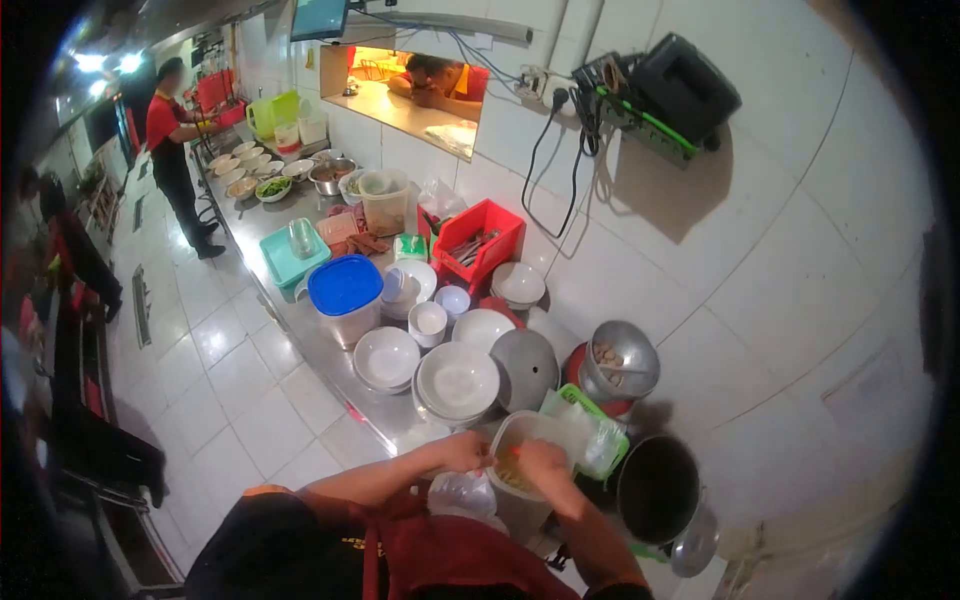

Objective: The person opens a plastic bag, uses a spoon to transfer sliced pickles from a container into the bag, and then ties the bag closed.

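A tall whitish plastic container stands in front of me, with pale yellowish food inside. My right hand reaches into its mouth, fingers bent down and partly hidden, beside a small red-orange piece I cannot identify. Close to the container's left rim is my left hand, its fingers closed; what they hold, if anything, is hidden. Just below that hand lies a clear plastic bag. Stacked white bowls sit beyond my left hand. A green basket with clear plastic bags adjoins the container on the right.
A blue-lidded tub, a red bin of utensils and a metal lid crowd the steel counter. To the right are a metal pot and a dark pan. A co-worker stands at the far end.
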`<state>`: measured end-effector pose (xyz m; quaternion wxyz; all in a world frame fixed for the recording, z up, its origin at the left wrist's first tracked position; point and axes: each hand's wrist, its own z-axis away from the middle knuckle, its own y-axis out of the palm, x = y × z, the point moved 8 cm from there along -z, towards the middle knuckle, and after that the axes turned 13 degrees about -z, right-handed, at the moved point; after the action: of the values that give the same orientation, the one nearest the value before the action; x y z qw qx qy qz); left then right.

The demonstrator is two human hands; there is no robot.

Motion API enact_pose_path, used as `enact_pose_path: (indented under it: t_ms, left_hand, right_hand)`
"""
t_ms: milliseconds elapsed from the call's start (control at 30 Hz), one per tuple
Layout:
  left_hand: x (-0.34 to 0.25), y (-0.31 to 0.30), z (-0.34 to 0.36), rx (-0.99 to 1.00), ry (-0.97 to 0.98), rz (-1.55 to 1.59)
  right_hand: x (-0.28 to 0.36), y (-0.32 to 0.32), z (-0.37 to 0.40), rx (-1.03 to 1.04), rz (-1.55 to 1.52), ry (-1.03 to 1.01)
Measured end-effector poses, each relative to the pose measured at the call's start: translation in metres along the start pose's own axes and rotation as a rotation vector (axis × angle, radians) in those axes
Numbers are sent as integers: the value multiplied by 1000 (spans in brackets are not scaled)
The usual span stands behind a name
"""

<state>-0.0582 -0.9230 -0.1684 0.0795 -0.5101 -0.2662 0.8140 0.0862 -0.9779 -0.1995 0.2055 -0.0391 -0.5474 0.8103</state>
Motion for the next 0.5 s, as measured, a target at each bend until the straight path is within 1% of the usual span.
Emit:
enact_pose_path:
  t_ms: [33,100,133,200,267,333,400,433,500]
  left_hand:
    - [-1,-4,-1,8,1,-26]
    - [-1,-1,0,37,2,-40]
    - [-1,-3,-3,27,13,-36]
    - [10,6,-8,123,-48,-62]
    - [14,4,-17,135,-55,-60]
    - [20,17,-19,173,-76,-39]
    - [18,12,-21,140,-64,-49]
    - [23,17,-29,100,-7,-75]
    - [27,21,-33,-42,12,-32]
  right_hand:
    - [0,-7,-1,-15,25,-2]
    - [1,-8,8,48,48,-43]
    - [-3,-6,5,42,60,-41]
    - [-14,10,-1,68,92,12]
    - [-13,13,-5,53,122,35]
    - [-16,18,3,70,146,64]
    - [-2,4,11,102,222,-9]
    - [-12,19,9,98,220,-22]
    - [-26,41,-11,-75,303,-169]
